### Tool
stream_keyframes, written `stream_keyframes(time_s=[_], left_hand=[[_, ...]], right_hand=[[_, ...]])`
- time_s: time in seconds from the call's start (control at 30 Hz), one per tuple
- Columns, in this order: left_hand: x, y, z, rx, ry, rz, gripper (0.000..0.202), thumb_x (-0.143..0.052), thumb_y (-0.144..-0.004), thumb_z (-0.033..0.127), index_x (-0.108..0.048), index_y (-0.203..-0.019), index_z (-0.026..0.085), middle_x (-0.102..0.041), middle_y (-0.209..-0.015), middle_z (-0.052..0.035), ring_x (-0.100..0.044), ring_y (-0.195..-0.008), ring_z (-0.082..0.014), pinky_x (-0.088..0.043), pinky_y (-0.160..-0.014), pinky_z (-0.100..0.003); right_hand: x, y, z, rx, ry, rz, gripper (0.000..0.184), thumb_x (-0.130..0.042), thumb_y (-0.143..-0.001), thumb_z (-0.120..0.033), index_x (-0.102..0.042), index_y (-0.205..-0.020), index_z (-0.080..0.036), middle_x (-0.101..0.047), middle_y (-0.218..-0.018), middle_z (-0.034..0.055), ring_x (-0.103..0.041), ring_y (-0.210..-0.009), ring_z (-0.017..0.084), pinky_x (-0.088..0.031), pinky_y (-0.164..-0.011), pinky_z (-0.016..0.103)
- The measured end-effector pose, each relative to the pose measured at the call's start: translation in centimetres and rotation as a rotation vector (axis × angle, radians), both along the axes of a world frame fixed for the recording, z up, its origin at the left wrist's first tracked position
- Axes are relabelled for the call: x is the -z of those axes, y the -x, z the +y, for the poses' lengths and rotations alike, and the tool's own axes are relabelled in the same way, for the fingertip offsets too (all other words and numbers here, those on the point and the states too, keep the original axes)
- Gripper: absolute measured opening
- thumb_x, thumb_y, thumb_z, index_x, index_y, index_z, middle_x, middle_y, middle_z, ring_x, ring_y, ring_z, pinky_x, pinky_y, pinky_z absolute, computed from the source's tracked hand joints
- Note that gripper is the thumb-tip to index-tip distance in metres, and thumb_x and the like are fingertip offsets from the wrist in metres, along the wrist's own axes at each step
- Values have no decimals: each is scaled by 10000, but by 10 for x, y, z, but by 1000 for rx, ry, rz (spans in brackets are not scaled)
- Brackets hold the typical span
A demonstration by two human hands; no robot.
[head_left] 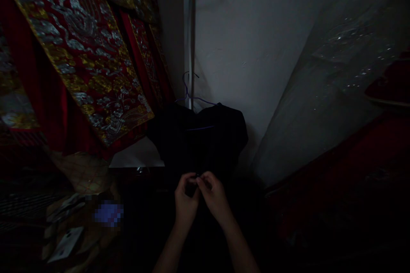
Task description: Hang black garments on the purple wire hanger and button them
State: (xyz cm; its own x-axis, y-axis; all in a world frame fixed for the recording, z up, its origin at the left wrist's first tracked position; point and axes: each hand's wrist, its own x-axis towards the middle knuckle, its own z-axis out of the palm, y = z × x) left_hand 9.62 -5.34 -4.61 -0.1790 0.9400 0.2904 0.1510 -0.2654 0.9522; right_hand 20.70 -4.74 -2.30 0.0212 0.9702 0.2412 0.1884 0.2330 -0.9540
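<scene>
Garment (224,136) center on hanger (205,100), wall (240,51) behind. Left hand (186,196) and right hand (214,192) side by side at garment's lower front, fingertips meeting. Hanging cloth (96,59) left of garment, phone-like slab (67,243) below that cloth, plastic sheet (304,102) right of garment.

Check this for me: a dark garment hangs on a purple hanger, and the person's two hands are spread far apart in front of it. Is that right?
Not quite: "far apart" is wrong. The head view shows the left hand and right hand close together, fingertips nearly meeting, in front of the dark garment on its purple hanger.
</scene>
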Motion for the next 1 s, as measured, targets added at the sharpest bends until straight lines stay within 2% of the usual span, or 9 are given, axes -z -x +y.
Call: stream_keyframes(time_s=[0.13,0.27,0.43,0.6,0.7,0.9,1.0], left_hand=[[2,-5,0,78,33,-213,267,-677,-742,319,-596,-988,253,-701,-992,-78,-698,-972,-249,-567,-929,-421],[0,-5,0,116,90,-292,313,-730,-695,317,-648,-990,250,-741,-957,-74,-726,-961,-262,-573,-936,-438],[3,-6,-1,51,102,-294,283,-759,-678,328,-688,-938,239,-757,-915,-70,-739,-874,-257,-596,-863,-434],[7,-7,-2,4,-50,-258,219,-715,-723,255,-749,-928,185,-753,-899,-71,-721,-862,-224,-585,-814,-354],[9,-6,-2,-8,-105,-207,213,-704,-739,217,-770,-939,186,-738,-892,-63,-705,-849,-205,-570,-789,-311],[18,-9,-2,-22,-26,-298,292,-710,-769,272,-738,-1047,188,-752,-969,-78,-717,-896,-227,-568,-829,-340],[22,-10,-1,-21,-41,-267,239,-703,-794,293,-719,-1005,182,-745,-937,-76,-713,-874,-227,-559,-789,-327]], right_hand=[[1,0,3,39,1,-7,337,-644,-852,-534,-547,-763,-223,-654,-724,27,-646,-701,211,-474,-652,303],[-4,-4,6,69,-16,22,348,-582,-886,-538,-581,-756,-215,-623,-679,18,-614,-657,192,-469,-634,295],[-6,-10,4,3,-8,69,358,-594,-877,-543,-569,-751,-209,-573,-658,-4,-577,-627,164,-456,-606,272],[1,-7,4,-48,32,112,358,-584,-883,-556,-526,-800,-212,-557,-655,-20,-559,-622,144,-436,-601,254],[3,-4,4,-49,27,117,373,-539,-908,-551,-517,-764,-208,-513,-624,-31,-521,-595,130,-420,-596,252],[-2,0,4,-49,75,170,339,-547,-867,-488,-551,-702,-192,-483,-554,-40,-478,-520,108,-378,-535,240],[-2,3,3,-90,146,237,332,-566,-827,-491,-604,-736,-174,-531,-500,-29,-467,-442,102,-342,-468,232]])
